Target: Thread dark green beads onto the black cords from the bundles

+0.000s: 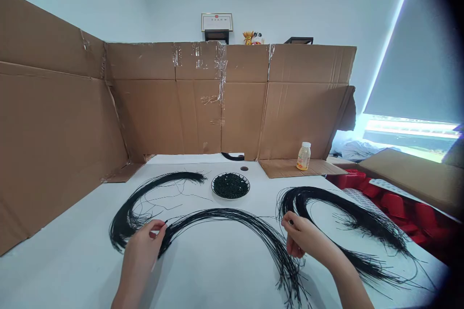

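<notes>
My left hand [142, 247] is closed in a pinch by the left end of a middle bundle of thin black strands [232, 213]. A short dark tip shows at its fingertips, seemingly the end of a black strand. That bundle arches across the table, its loose ends spreading out below my right hand [299, 234]. The right thumb and forefinger are also pinched together, with a tiny dark spot between them too small to name. Beyond the bundle stands a round white-rimmed dish [213, 190] filled with small black pieces [231, 185].
Curved black bundles also lie at the left [125, 217] and the right [326, 195]. Cardboard walls [155, 111] enclose the back and left of the white table [217, 270]. A small white-capped bottle [303, 157] stands on a cardboard flap. Red items [393, 205] sit in a box at right.
</notes>
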{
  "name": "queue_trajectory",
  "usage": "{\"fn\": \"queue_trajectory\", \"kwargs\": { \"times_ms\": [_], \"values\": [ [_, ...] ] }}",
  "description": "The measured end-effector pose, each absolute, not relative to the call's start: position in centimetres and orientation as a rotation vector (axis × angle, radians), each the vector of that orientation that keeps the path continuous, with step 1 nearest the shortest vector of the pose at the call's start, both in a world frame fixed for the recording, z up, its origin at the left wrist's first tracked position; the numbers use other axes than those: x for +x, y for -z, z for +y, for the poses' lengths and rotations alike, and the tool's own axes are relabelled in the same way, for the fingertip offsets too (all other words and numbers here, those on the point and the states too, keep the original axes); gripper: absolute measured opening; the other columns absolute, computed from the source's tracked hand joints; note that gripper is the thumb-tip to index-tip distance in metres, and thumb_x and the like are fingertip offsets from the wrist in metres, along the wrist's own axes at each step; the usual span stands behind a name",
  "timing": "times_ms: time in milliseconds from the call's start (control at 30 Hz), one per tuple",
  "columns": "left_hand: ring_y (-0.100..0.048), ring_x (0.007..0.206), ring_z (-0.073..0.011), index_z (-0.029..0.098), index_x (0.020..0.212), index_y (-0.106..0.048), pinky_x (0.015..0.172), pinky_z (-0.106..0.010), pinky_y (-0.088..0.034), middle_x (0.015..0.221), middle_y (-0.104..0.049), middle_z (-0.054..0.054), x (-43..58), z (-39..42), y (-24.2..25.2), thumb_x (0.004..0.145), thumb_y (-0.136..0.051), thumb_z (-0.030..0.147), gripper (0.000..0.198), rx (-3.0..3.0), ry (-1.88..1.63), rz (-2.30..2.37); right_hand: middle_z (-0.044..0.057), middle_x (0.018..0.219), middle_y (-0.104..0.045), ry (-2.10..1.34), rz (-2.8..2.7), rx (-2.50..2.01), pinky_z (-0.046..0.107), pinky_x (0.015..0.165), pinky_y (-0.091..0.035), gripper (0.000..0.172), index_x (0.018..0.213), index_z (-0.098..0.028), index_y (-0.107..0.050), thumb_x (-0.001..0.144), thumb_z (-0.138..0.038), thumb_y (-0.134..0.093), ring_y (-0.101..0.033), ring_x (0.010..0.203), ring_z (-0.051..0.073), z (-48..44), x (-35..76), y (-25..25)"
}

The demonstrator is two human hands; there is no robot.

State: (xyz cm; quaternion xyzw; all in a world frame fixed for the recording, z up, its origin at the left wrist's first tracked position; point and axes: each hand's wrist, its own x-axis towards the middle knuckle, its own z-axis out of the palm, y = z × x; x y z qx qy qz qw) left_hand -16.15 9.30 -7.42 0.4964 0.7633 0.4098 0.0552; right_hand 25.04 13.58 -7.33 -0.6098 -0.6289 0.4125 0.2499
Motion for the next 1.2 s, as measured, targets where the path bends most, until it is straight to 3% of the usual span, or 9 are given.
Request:
{"fn": "queue_trajectory", "kwargs": {
  "times_ms": [400, 633, 833, 1200],
  "values": [
    [-0.070, 0.088, -0.0300, 0.025, 0.089, -0.072, 0.079, -0.037, -0.053, 0.099, -0.078, -0.007, -15.4, 8.4, 6.6, 0.081, -0.055, 0.055, 0.034, 1.474, -1.473, 2.250, -0.005, 0.059, -0.061, -1.193, -1.631, -1.522, 0.020, 0.039, -0.039, 0.024, 0.091, -0.026, -0.039, 0.103, -0.046, -0.035, -0.053, 0.042, 0.012, 12.8, 25.8, 5.9],
    [-0.070, 0.089, -0.0310, 0.025, 0.086, -0.072, 0.078, -0.037, -0.053, 0.094, -0.079, -0.008, -15.3, 9.3, 7.5, 0.079, -0.057, 0.051, 0.031, 1.577, -1.416, 2.233, -0.005, 0.068, -0.059, -1.186, -1.628, -1.662, 0.020, 0.041, -0.043, 0.033, 0.106, -0.015, -0.061, 0.109, -0.045, -0.047, -0.049, 0.043, 0.007, 14.2, 24.2, 6.9],
    [-0.070, 0.087, -0.0298, 0.026, 0.082, -0.072, 0.080, -0.037, -0.050, 0.093, -0.079, -0.006, -16.1, 9.2, 8.1, 0.081, -0.058, 0.047, 0.026, 1.715, -1.265, 2.238, -0.002, 0.076, -0.065, -1.244, -1.722, -1.765, 0.021, 0.046, -0.049, 0.032, 0.113, -0.015, -0.064, 0.108, -0.044, -0.051, -0.055, 0.049, 0.008, 13.4, 24.4, 7.4],
    [-0.062, 0.102, -0.0411, 0.021, 0.082, -0.077, 0.089, -0.051, -0.046, 0.102, -0.078, -0.015, -17.6, 9.7, 9.7, 0.080, -0.051, 0.046, 0.036, 1.817, -1.097, 2.351, -0.001, 0.073, -0.066, -1.007, -2.026, -1.944, 0.027, 0.057, -0.052, 0.023, 0.097, -0.014, -0.068, 0.106, -0.032, -0.056, -0.061, 0.054, 0.012, 11.8, 24.7, 6.6]
  ]
}}
